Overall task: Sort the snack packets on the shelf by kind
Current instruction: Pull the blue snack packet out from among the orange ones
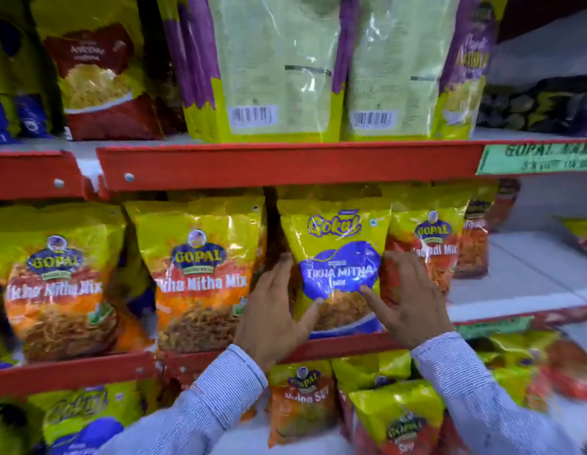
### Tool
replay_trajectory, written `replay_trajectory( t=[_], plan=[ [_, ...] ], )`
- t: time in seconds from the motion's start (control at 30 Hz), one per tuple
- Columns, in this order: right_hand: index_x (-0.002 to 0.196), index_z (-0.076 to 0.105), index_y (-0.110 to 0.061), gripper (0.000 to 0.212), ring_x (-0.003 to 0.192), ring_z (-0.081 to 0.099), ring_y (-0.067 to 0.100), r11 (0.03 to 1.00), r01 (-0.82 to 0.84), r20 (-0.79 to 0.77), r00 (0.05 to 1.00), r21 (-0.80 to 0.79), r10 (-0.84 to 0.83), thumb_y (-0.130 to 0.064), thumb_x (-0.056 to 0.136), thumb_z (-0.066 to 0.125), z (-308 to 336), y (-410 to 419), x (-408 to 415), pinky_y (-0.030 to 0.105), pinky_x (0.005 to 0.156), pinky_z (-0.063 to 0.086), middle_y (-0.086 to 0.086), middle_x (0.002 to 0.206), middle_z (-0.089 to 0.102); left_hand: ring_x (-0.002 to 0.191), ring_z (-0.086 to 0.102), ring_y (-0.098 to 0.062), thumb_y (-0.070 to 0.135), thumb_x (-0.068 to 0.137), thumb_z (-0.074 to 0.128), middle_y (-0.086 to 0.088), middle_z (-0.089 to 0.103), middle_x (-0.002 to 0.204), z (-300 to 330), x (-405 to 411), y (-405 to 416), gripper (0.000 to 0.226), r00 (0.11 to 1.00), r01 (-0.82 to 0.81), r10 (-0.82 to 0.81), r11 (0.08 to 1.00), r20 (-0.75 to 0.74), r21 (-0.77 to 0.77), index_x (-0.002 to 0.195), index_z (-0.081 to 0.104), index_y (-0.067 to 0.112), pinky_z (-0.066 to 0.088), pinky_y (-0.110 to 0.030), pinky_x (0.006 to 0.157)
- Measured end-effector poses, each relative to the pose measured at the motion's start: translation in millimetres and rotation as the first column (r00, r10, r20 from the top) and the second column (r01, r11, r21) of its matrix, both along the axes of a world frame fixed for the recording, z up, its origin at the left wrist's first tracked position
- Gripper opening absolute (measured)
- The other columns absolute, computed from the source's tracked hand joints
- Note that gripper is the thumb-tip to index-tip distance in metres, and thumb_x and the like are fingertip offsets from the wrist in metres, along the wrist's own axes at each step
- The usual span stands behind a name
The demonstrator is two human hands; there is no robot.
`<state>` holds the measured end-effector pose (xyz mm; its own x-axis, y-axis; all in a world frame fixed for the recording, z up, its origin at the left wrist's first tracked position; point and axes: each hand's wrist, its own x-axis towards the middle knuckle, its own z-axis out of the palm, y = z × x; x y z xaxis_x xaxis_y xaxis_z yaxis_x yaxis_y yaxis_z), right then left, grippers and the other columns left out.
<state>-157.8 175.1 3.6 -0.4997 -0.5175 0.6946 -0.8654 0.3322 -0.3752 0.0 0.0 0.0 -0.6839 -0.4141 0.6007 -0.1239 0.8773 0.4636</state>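
On the middle shelf (pixel 285 348), going from the left, you have two orange-and-yellow Tikha Mitha Mix packets (pixel 200 274) standing upright side by side, faces out; that stretch looks sorted, though dark blue packs show in the gaps behind them.

Next comes the blue-and-yellow Tikha Mitha packet (pixel 338 274), upright at the shelf's front lip, between the orange ones and the red mix packet (pixel 426 244). Your left hand (pixel 272 310) cups its left edge, fingers spread and reaching behind, thumb pressed on the front near the bottom. Your right hand (pixel 407 297) lies along its right edge, fingers loosely spread, thumb on the front face. Both hands are open around the packet, steadying it rather than clamping it; I judge you are seating it in its row.

To the right, past the red mix packet and one more behind it, the shelf runs bare, so there is room.

Work is left elsewhere: on the top shelf, two large packs (pixel 279 67) show their backs, and the lower shelf's sev packets (pixel 302 402) lean in a mixed jumble.
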Motion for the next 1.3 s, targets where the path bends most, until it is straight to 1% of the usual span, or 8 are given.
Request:
replay_trajectory(
  t=[0.17, 0.27, 0.57, 0.77, 0.9, 1.1, 1.2, 1.3],
  plan=[
    [0.129, 0.059, -0.006, 0.061, 0.117, 0.067, 0.030, 0.978, -0.207, 0.532, 0.829, 0.003, 0.174, -0.024, 0.077, 0.087, -21, -8, -31, 0.051, 0.106, 0.050, 0.016, 0.125, 0.071, 0.110, 0.071, -0.025, 0.053, 0.065, 0.086, -0.007, 0.076, 0.118, -8, -25, -8, 0.071, 0.991, -0.017, -0.025, 0.953, 0.135, 0.301, 0.121, 0.063, 0.015, 0.057, -0.038, 0.092],
    [0.121, 0.063, -0.002, 0.058, 0.103, 0.072, 0.026, 0.960, -0.244, 0.632, 0.724, -0.141, 0.277, 0.000, 0.068, 0.088, -25, -10, -36, 0.059, 0.099, 0.055, 0.020, 0.117, 0.074, 0.100, 0.076, -0.021, 0.041, 0.056, 0.089, -0.006, 0.080, 0.109, -11, -25, -8, 0.066, 0.994, 0.061, -0.096, 0.869, 0.046, 0.492, 0.112, 0.071, 0.012, 0.061, -0.048, 0.089],
    [0.103, 0.065, -0.041, 0.061, 0.094, 0.069, -0.010, 0.881, -0.253, 0.355, 0.843, -0.401, 0.404, -0.039, 0.049, 0.094, -13, 17, 43, 0.012, 0.081, 0.056, -0.032, 0.102, 0.075, 0.111, 0.073, -0.009, 0.029, 0.058, 0.095, 0.018, 0.077, 0.116, -7, 50, 7, 0.062, 0.929, 0.321, -0.182, 0.831, -0.323, 0.454, 0.115, 0.070, 0.035, 0.059, -0.027, 0.093],
    [0.089, 0.059, -0.042, 0.039, 0.068, 0.049, -0.037, 0.903, -0.321, 0.392, 0.821, -0.287, 0.416, -0.043, 0.055, 0.078, -79, 2, 131, -0.016, 0.063, 0.031, -0.060, 0.088, 0.055, 0.103, 0.073, 0.003, 0.047, 0.061, 0.093, 0.034, 0.074, 0.111, -77, 144, -4, 0.052, 0.980, 0.164, -0.104, 0.906, -0.171, 0.390, 0.109, 0.072, 0.045, 0.056, -0.014, 0.086],
    [0.093, 0.069, -0.030, 0.048, 0.085, 0.070, -0.016, 0.939, -0.284, 0.728, 0.599, -0.195, 0.333, -0.036, 0.050, 0.089, -178, -24, 154, 0.011, 0.079, 0.057, -0.041, 0.094, 0.073, 0.096, 0.072, 0.010, 0.030, 0.055, 0.097, 0.037, 0.074, 0.103, -162, 186, -22, 0.059, 0.998, -0.013, -0.020, 0.849, 0.057, 0.528, 0.106, 0.072, 0.047, 0.056, -0.012, 0.080],
    [0.111, 0.061, -0.009, 0.063, 0.085, 0.069, -0.013, 0.920, -0.389, 0.894, 0.397, -0.043, 0.210, 0.001, 0.052, 0.079, -271, -92, 152, 0.017, 0.079, 0.057, -0.011, 0.101, 0.076, 0.091, 0.069, 0.008, 0.028, 0.054, 0.087, 0.022, 0.080, 0.099, -251, 187, -68, 0.059, 0.988, -0.096, -0.032, 0.631, 0.150, 0.770, 0.109, 0.068, 0.021, 0.060, -0.037, 0.086],
    [0.102, 0.058, -0.022, 0.064, 0.087, 0.069, -0.007, 0.908, -0.411, 0.905, 0.412, 0.078, 0.109, 0.015, 0.056, 0.082, -289, -118, 143, 0.015, 0.074, 0.055, 0.001, 0.102, 0.071, 0.097, 0.073, -0.017, 0.022, 0.054, 0.084, -0.010, 0.078, 0.109, -267, 175, -87, 0.057, 0.979, -0.139, -0.036, 0.596, 0.200, 0.791, 0.108, 0.067, 0.023, 0.059, -0.047, 0.090],
    [0.103, 0.059, -0.022, 0.058, 0.107, 0.068, 0.024, 0.908, -0.376, 0.897, 0.441, 0.185, 0.000, 0.015, 0.065, 0.082, -286, -132, 138, 0.041, 0.090, 0.056, 0.006, 0.110, 0.072, 0.107, 0.073, -0.036, 0.043, 0.053, 0.077, -0.016, 0.079, 0.110, -264, 166, -96, 0.060, 0.957, -0.209, -0.040, 0.597, 0.288, 0.774, 0.109, 0.069, 0.023, 0.059, -0.039, 0.089]
  ],
)
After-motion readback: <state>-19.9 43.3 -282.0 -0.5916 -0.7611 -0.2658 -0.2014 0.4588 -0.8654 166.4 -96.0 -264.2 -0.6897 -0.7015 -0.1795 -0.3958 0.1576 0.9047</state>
